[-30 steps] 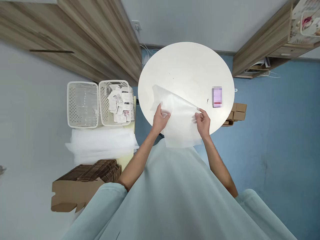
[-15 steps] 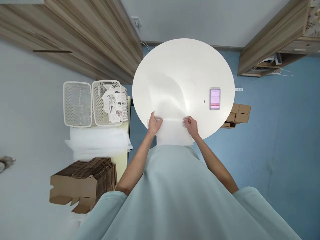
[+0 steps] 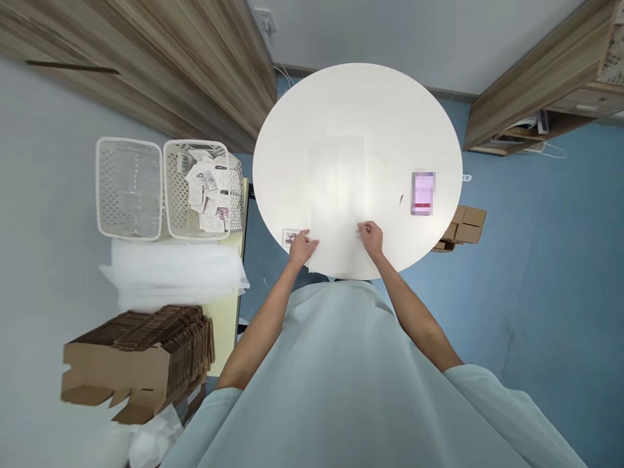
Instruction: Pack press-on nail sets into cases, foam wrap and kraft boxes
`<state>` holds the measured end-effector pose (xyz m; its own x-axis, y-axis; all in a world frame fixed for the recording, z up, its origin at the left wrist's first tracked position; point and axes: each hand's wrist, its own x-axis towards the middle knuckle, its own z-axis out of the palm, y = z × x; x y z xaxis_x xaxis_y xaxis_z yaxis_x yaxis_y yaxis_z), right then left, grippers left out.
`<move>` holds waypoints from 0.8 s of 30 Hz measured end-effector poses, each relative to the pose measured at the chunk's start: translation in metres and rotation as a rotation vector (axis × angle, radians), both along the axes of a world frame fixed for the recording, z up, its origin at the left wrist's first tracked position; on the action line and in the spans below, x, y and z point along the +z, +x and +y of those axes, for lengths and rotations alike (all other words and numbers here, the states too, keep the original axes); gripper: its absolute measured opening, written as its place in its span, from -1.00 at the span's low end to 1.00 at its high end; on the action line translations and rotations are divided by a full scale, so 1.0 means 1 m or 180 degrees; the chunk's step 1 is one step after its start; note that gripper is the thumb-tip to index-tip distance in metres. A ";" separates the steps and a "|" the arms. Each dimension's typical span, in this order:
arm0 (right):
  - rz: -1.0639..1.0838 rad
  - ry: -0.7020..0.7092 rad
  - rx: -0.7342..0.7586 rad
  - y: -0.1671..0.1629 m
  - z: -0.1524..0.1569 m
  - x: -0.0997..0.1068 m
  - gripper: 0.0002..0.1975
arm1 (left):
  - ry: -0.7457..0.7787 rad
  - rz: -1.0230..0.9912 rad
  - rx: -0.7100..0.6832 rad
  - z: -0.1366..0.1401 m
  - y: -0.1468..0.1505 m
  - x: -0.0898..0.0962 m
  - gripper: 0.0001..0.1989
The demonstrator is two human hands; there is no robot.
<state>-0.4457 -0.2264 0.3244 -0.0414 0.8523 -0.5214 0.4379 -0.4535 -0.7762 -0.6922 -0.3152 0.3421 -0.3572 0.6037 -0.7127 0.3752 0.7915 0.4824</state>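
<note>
A thin, translucent white foam sheet [image 3: 337, 182] lies flat on the round white table [image 3: 414, 123] in front of me. My left hand [image 3: 303, 247] rests at the sheet's near left edge, thumb and fingers apart, with nothing gripped. Partly under its fingers is a small white card or tray with dark little items [image 3: 289, 237]; its kind is unclear. Over the sheet's right edge, my right hand [image 3: 371, 238] has loosely bent fingers, their tips slightly apart. It holds nothing that I can see.
A phone-like device [image 3: 422, 194] with a blurred screen lies right on the table, beside a small dark mark. To the left are a basket of packaged cards [image 3: 209, 188], a basket of clear packs [image 3: 129, 188], stacked white sheets [image 3: 175, 273] and folded cardboard boxes [image 3: 121, 367].
The sheet was curled up with its near end at my body; now it is spread flat. Both hands have loosened from it, and the small card by my left hand shows more.
</note>
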 end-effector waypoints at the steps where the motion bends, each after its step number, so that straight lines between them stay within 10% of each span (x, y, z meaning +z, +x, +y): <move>1: -0.0058 -0.0016 -0.0006 0.001 0.002 -0.001 -0.64 | 0.0018 0.0153 -0.0097 -0.001 0.000 -0.001 -0.39; 12: -0.0810 0.0164 -0.0026 0.027 0.028 -0.009 -0.72 | 0.0629 0.1052 -0.2085 -0.029 -0.066 -0.004 -0.21; 24: -0.0706 -0.0026 -0.0078 0.046 -0.017 -0.002 -0.42 | 0.1087 0.0650 -0.1840 -0.017 -0.007 0.010 -0.22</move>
<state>-0.3999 -0.2438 0.3228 0.0957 0.8473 -0.5224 0.5863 -0.4721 -0.6583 -0.6988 -0.3325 0.3524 -0.0180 0.9154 -0.4022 0.7999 0.2545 0.5435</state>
